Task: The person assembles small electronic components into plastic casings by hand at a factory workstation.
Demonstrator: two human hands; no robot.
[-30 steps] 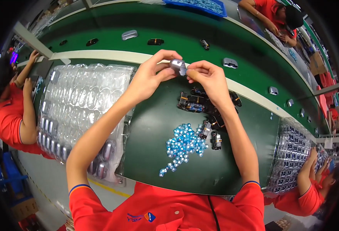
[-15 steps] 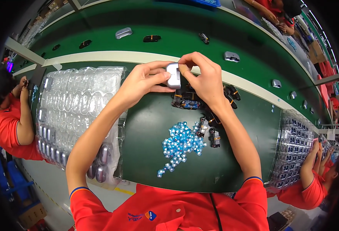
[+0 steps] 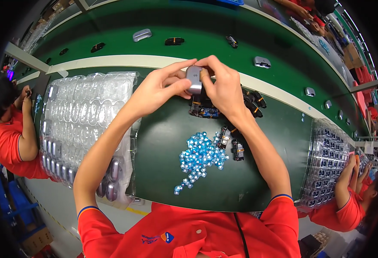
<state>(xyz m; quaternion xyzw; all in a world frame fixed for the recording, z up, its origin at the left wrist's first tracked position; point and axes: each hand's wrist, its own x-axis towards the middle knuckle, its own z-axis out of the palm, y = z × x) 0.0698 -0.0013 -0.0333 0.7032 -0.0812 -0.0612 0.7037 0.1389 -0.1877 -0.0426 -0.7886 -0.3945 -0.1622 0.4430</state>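
Observation:
Between my two hands is a silver-grey rounded plastic casing, held up over the far part of the green table. My left hand grips its left side, thumb on the face and fingers behind. My right hand pinches the casing's right edge with thumb and forefinger. Beneath and beside the hands lie several black electronic modules with orange bands, partly hidden by my right hand and forearm. Closer to me is a loose heap of small blue-and-white pieces, with two modules at its right.
Clear plastic trays at left hold grey casings along their near and left edges. Another filled tray stands at right. Beyond a pale rail, a green conveyor carries casings and modules. Co-workers in red sit left, right and across.
The casing has been turned in my hands and now shows a greyer face, and both hands have shifted slightly left. Items on the conveyor have moved a little to the right.

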